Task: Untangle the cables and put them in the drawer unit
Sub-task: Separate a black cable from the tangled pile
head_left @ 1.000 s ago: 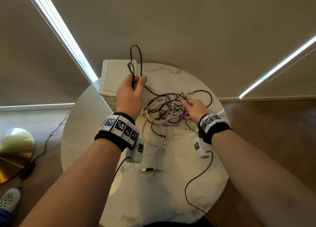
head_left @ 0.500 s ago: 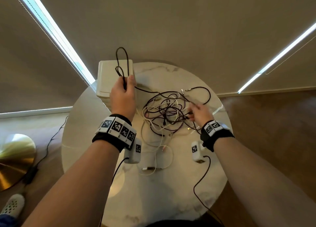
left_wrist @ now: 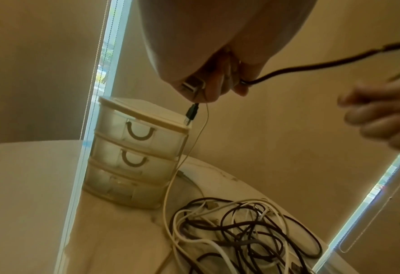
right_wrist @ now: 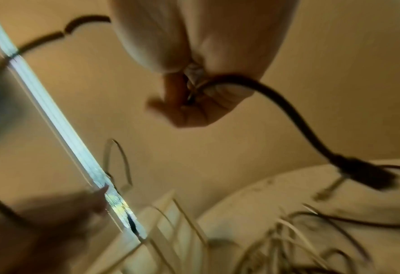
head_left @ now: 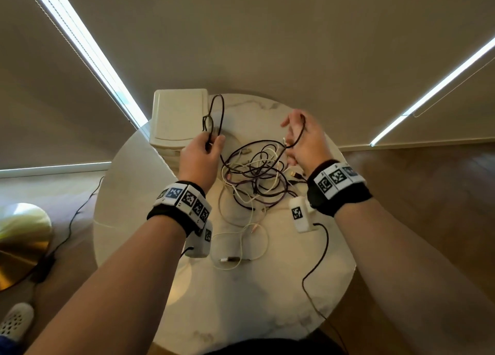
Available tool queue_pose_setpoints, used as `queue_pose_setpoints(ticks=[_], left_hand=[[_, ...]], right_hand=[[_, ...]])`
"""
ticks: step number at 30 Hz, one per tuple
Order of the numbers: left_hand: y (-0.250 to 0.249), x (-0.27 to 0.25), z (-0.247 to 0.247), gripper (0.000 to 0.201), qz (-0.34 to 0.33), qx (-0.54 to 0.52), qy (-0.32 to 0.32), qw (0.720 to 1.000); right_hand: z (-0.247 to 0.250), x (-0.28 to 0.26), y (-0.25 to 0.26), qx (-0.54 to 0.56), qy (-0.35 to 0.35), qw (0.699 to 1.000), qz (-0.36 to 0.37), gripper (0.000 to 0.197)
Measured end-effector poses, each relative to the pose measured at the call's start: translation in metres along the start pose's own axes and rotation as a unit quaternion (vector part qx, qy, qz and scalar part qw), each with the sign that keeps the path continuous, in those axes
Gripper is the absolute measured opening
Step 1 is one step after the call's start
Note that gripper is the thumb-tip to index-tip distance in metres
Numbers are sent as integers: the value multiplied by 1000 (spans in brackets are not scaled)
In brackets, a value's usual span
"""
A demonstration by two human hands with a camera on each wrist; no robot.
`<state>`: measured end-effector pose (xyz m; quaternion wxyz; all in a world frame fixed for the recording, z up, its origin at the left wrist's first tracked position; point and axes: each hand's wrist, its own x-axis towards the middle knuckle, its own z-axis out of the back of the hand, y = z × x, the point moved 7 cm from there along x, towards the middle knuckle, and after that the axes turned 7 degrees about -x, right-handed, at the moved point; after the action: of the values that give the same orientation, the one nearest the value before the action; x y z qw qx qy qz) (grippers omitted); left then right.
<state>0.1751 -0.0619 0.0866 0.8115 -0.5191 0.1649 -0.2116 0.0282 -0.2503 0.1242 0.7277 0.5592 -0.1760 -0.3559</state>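
A tangle of black, white and purple cables (head_left: pixel 254 175) (left_wrist: pixel 241 231) lies on the round marble table (head_left: pixel 241 301). My left hand (head_left: pixel 203 151) (left_wrist: pixel 217 83) is raised above the table and pinches looped coils of a black cable (head_left: pixel 217 116); a black USB plug (left_wrist: pixel 191 113) hangs under it. My right hand (head_left: pixel 305 140) (right_wrist: pixel 194 100) is lifted over the pile and grips the other stretch of black cable (right_wrist: pixel 288 115), whose plug (right_wrist: pixel 363 176) dangles. The cream drawer unit (head_left: pixel 178 119) (left_wrist: pixel 135 153) stands at the table's back left, drawers closed.
A loose white cable with a plug (head_left: pixel 235 250) lies nearer me on the table. Thin black wires (head_left: pixel 318 261) run down from my wrist cameras. On the floor at left sit a brass lamp base (head_left: pixel 18 245) with its cord and a white shoe (head_left: pixel 16 320).
My right hand has left the pile and risen toward the back right, lifting a black cable end. My left hand still holds its coils, shifted slightly right and up.
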Motion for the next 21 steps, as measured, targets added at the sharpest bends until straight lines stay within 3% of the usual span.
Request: queue_pose_setpoints(ticks=[2,5,7,9,11,14,15,17,19,21], left_hand=[[8,-1,-3,29,14,1,11,1000],[13,-1,-5,30,21,-1,22,1000],[13,-1,-5,31,23,-3,37,999],[8,-1,-3,30,21,-3,50,999],[2,-1,0,32,15,-26,57,998],[-1,2,9,33,-3,-53,38,998],[-2,2,12,30,-5,-60,37,998],[-4,4,14,27,-2,-74,45,996],[-7,4,12,28,5,-71,69,995],[-11,1,5,29,16,-77,103,992]], right_hand=[[4,1,24,-2,3,999,43,23],[4,-11,22,40,32,997,61,25],[-7,-30,-13,0,59,998,37,24],[-25,-55,-73,-132,105,986,-2,21],[-43,-88,-145,-303,218,925,-67,18],[-52,-131,-224,-504,392,755,-148,29],[-49,-132,-226,-530,400,732,-154,32],[-42,-117,-206,-537,348,752,-158,38],[-34,-90,-162,-483,240,832,-132,32],[-35,-69,-105,-356,141,921,-74,32]])
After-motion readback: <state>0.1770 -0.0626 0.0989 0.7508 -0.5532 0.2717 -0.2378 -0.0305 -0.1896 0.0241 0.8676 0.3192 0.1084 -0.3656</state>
